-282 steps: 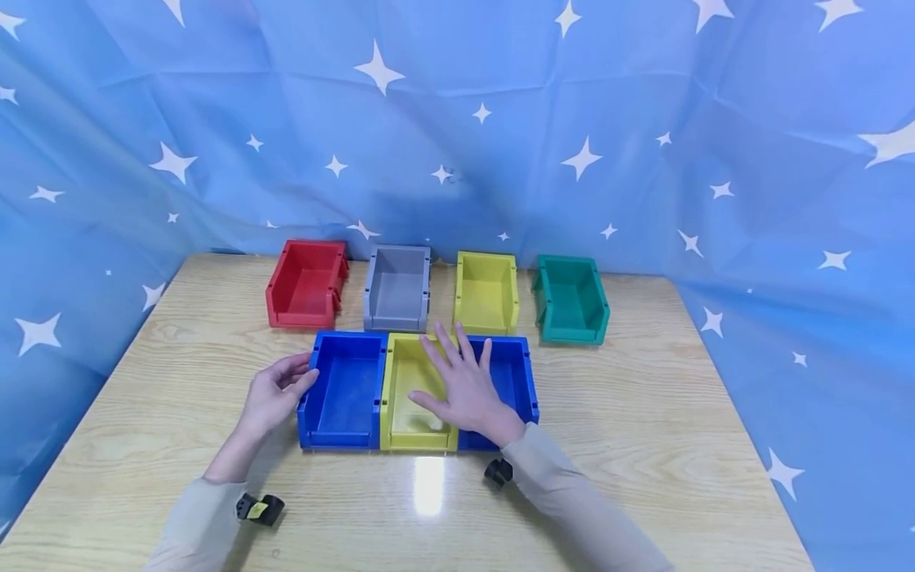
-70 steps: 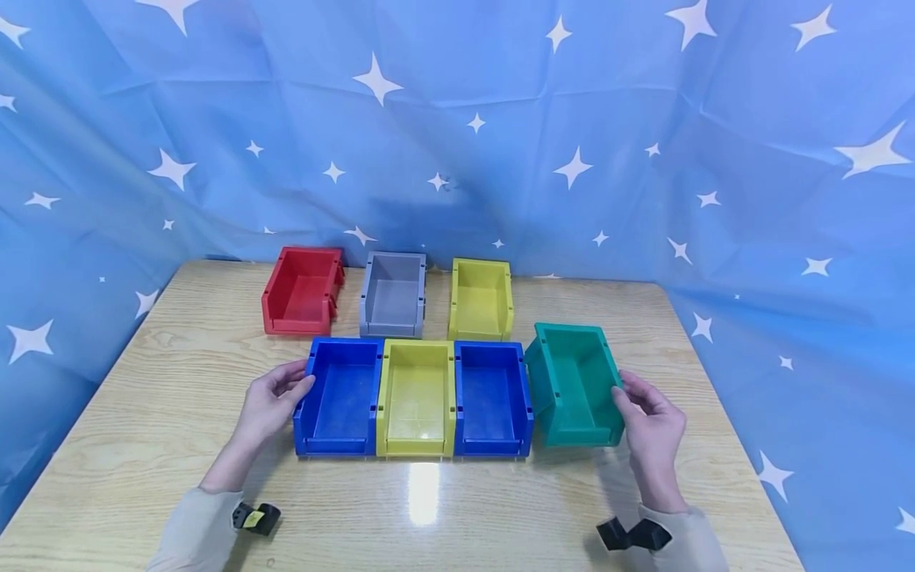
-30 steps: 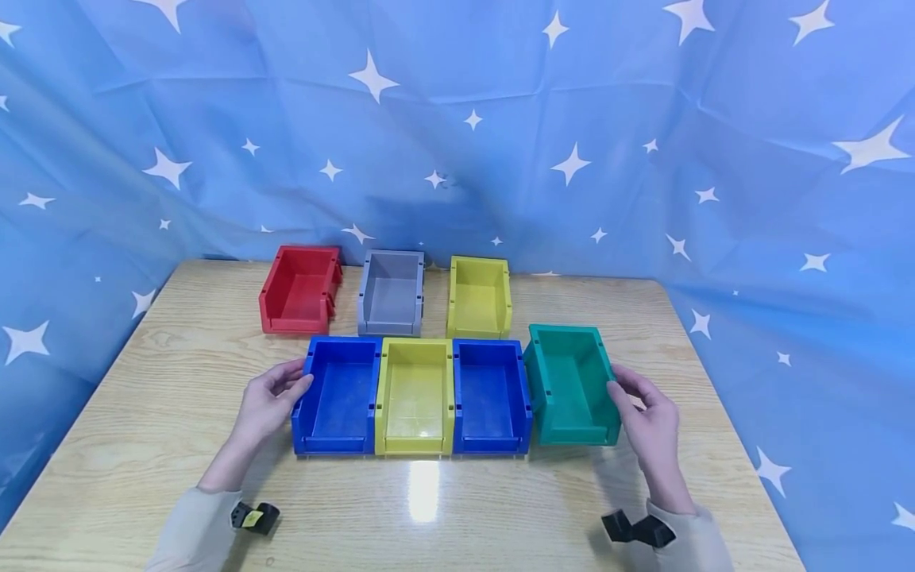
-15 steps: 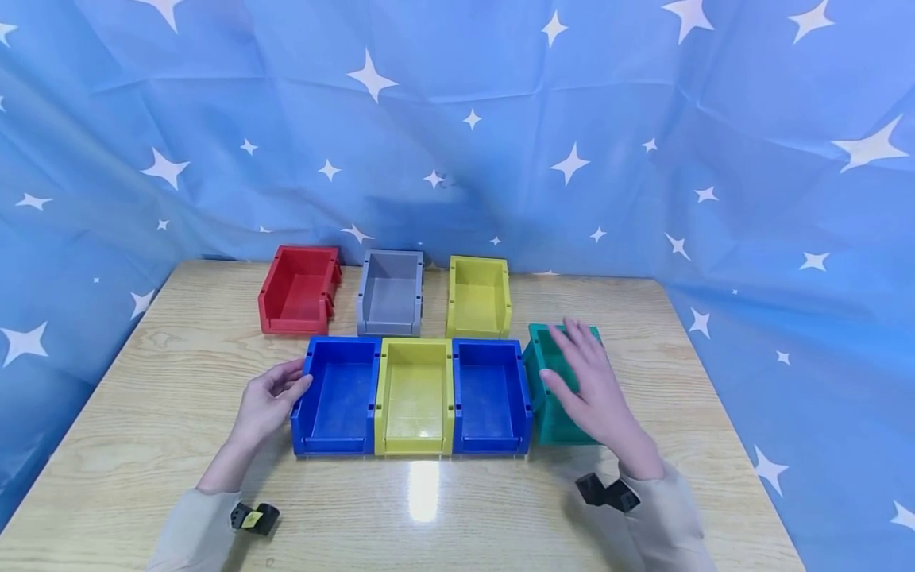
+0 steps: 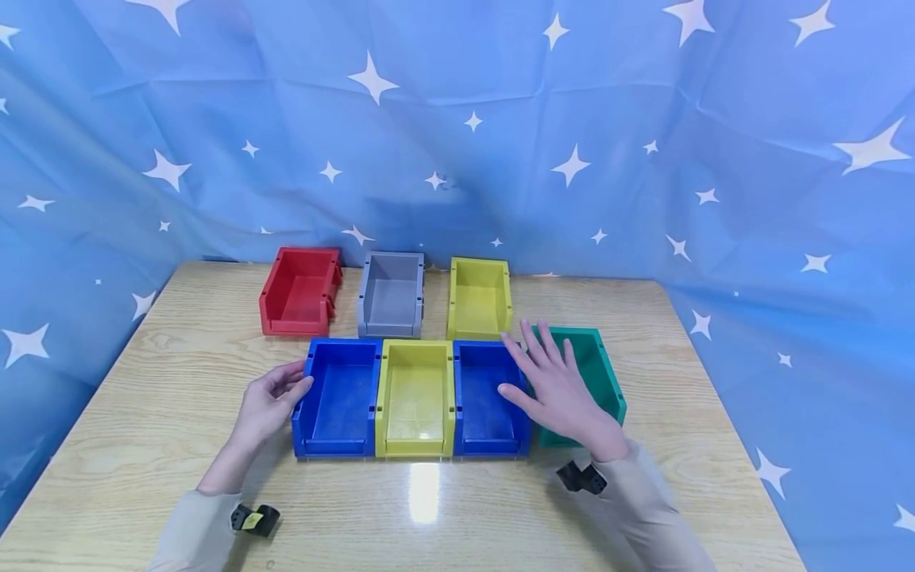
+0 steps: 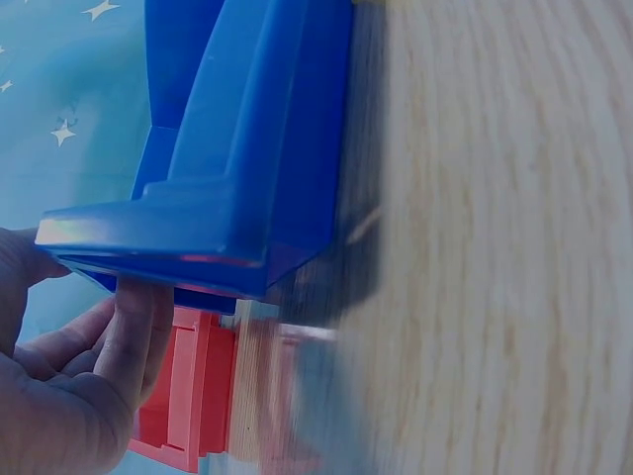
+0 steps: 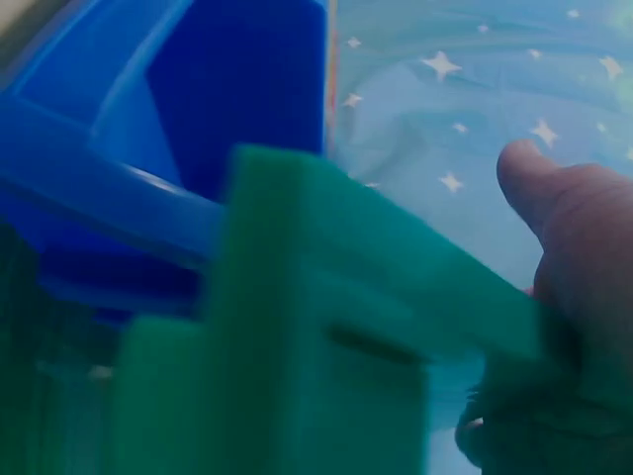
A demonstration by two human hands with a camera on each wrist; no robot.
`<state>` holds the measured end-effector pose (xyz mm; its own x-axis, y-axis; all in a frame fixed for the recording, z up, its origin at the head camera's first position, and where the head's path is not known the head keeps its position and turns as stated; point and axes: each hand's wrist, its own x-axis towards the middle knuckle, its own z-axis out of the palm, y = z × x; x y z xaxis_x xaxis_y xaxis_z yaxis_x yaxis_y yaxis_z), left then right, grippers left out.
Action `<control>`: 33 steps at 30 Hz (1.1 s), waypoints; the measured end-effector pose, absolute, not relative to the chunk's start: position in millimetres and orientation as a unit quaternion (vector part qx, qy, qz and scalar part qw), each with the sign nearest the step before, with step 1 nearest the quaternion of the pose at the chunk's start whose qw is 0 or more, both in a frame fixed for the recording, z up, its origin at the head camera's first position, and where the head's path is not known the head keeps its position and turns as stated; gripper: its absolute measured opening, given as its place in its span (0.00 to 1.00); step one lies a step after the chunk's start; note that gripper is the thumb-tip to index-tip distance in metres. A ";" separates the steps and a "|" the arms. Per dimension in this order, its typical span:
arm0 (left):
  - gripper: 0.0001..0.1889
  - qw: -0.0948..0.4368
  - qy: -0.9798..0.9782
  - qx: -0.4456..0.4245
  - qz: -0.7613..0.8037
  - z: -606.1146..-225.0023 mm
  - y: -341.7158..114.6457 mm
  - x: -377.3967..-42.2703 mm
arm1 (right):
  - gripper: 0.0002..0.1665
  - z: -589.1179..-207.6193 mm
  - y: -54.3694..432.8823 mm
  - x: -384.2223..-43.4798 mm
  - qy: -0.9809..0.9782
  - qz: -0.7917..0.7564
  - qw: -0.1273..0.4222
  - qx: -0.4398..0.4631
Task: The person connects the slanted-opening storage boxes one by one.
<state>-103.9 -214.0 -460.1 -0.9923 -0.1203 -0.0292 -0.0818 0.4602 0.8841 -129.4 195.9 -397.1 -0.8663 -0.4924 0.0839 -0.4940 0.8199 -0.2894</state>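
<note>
In the head view a front row holds a blue bin [image 5: 337,397], a yellow bin [image 5: 416,397] and a second blue bin [image 5: 482,417], side by side. A green bin [image 5: 599,367] stands at the row's right end. My left hand [image 5: 263,405] pinches the left rim of the first blue bin; the left wrist view shows fingertips [image 6: 134,327] under that rim. My right hand [image 5: 561,397], fingers spread, is over where the second blue bin and the green bin meet, covering part of both. Green and blue rims fill much of the right wrist view, with my thumb [image 7: 554,188] at the right.
Behind the row stand a red bin [image 5: 300,294], a grey bin [image 5: 391,294] and another yellow bin [image 5: 479,295]. The wooden table [image 5: 343,516] ends at a blue star-patterned cloth [image 5: 457,119] at the back and sides.
The green bin came from the back row to the front row's right end in my right hand. That hand then released its right side and moved left, fingers spread. My left hand stayed put.
</note>
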 end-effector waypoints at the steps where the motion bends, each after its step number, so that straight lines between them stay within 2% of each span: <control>1: 0.24 0.017 -0.854 0.059 -0.517 -459.4 -214.0 -103.9 | 0.44 -398.6 195.3 -129.5 -0.954 0.151 -0.001 0.257; 4: 0.23 0.013 -0.852 0.063 -0.520 -458.7 -214.6 -104.4 | 0.46 -401.9 193.7 -129.3 -0.956 0.147 -0.004 0.254; 13: 0.21 0.022 -0.848 0.060 -0.525 -460.3 -216.2 -104.9 | 0.51 -410.9 185.8 -127.9 -0.957 0.130 0.034 0.258; 23: 0.21 0.018 -0.844 0.066 -0.532 -461.9 -215.8 -104.0 | 0.48 -421.7 184.6 -131.7 -0.950 0.104 0.084 0.281; 33: 0.21 0.025 -0.845 0.058 -0.531 -462.7 -214.5 -106.7 | 0.48 -424.1 185.7 -131.0 -0.950 0.097 0.091 0.284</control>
<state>-106.7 -214.5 -462.7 -0.9920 -0.1244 -0.0196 -0.0716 0.4287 0.9006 -131.0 185.7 -424.1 -0.8226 -0.5211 0.2276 -0.5565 0.8201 -0.1332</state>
